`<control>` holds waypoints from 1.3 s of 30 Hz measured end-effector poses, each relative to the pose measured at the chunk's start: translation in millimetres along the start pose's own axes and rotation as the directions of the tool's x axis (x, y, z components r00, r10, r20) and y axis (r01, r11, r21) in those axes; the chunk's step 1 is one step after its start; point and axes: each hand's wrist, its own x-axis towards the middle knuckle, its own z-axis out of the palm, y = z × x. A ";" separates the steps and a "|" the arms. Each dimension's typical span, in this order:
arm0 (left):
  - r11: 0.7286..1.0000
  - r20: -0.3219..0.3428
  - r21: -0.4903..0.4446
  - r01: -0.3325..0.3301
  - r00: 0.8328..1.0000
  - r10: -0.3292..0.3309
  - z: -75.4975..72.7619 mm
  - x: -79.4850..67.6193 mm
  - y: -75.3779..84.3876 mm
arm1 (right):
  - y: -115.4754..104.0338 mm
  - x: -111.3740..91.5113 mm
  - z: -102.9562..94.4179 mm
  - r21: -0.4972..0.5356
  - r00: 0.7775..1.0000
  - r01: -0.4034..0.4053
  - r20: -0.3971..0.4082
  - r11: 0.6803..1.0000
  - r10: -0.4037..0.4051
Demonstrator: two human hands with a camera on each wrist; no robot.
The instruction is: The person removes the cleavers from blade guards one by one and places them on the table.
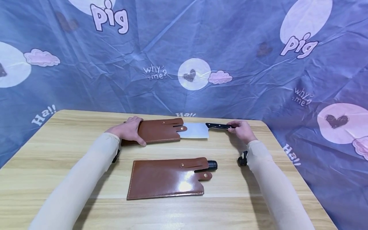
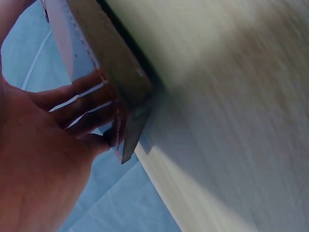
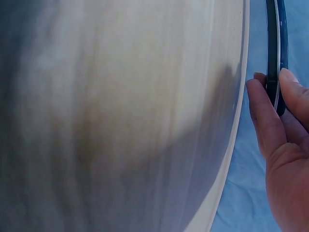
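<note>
A cleaver [image 1: 196,130] lies partly inside a brown leather sheath [image 1: 158,131] near the table's far side, its bare blade showing between the sheath's mouth and the black handle [image 1: 217,126]. Across the left end of that sheath, my left hand [image 1: 128,129] grips it, thumb at the near edge and fingers over the far one. In the left wrist view, the fingers [image 2: 89,106] reach over the sheath's stitched end. My right hand [image 1: 242,130] pinches the end of the handle between thumb and fingers, also seen in the right wrist view. The sheath hides the rest of the blade.
Nearer on the wooden table [image 1: 230,204] lies a second brown sheath [image 1: 164,180], a black handle end [image 1: 212,165] protruding from its right side. Its snap strap [image 1: 205,176] sticks out there. A blue printed cloth [image 1: 244,92] hangs behind the table.
</note>
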 end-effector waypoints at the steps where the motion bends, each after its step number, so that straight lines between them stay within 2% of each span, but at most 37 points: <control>1: 1.000 0.002 0.004 0.002 1.000 -0.002 0.0 -0.5 -0.5 | 0.7 -0.3 -0.2 0.000 1.000 -0.001 -0.001 1.000 0.001; 17: 1.000 -0.001 -0.018 -0.009 1.000 0.009 5.7 -4.5 -5.5 | 7.6 -2.3 -2.9 0.025 1.000 -0.027 0.011 0.999 0.026; 30: 1.000 -0.032 -0.031 -0.004 0.999 0.003 6.1 -11.6 -12.5 | 12.1 -1.7 -5.4 0.095 0.999 -0.049 0.004 0.994 0.049; 39: 0.999 -0.022 -0.036 0.005 1.000 -0.006 4.3 -15.4 -14.7 | 10.5 -4.1 -7.0 0.151 0.998 -0.070 0.000 0.986 0.071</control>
